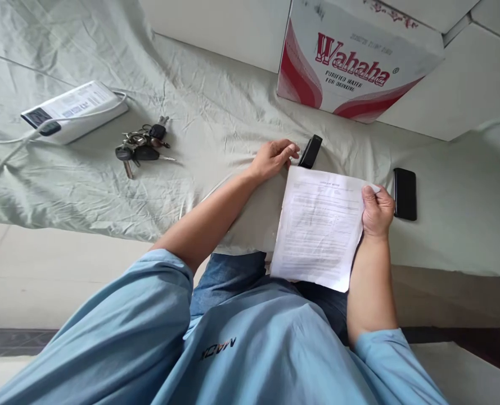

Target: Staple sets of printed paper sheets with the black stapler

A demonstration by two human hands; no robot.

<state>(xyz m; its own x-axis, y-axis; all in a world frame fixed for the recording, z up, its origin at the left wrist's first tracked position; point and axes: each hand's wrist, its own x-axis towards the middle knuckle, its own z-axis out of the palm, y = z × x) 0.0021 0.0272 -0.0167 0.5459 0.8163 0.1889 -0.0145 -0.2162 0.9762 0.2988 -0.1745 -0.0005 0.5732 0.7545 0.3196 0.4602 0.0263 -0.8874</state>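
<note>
The right hand [377, 211] grasps the paper [319, 228] at its edge, while the left hand [274, 159], fingers loose, touches the stapler [310, 151].

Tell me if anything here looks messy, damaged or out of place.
Nothing is spilled or damaged. The sheet is creased, and the paper in the right hand overhangs its edge. The left hand rests beside a black device.

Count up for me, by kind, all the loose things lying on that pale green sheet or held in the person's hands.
Printed paper sheet, pinched at its edge by the right hand: 1
Small black devices: 2, one at the left hand fingertips, one lying flat beside the right hand
Bunch of keys: 1
White power bank with cable: 1
Wahaha carton: 1
Total: 6
</note>
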